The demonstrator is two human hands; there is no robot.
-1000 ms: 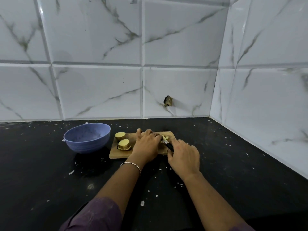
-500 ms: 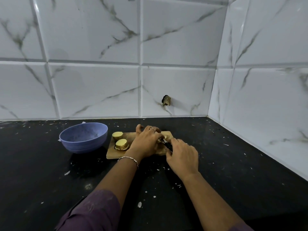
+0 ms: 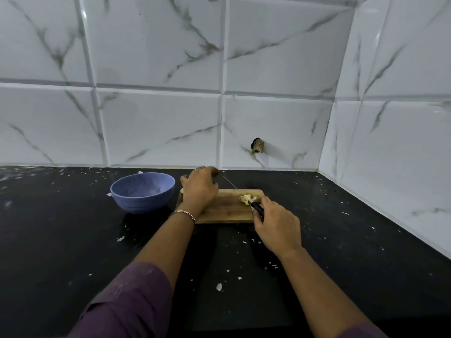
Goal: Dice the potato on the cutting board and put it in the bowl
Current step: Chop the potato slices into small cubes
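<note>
Dicing in progress, head view. The cutting board lies near the back edge of the surface, with the blue bowl just beside the board's left edge and apparently holding no potato. The right hand grips the black handle of the knife at the board's right front corner, and the blade points toward the back edge. A small heap of diced potato sits beside the blade near the board's right edge. The left hand arches over the board's left end with its fingers bent downward. Whether it grips anything beneath cannot be told, and only a pale sliver of an uncut potato piece shows at its side. Judged good practice: bring one piece to the board's centre, lay it cut face down, tuck the fingertips back, and keep the blade away from the finished dice so none scatter off the right edge.
</note>
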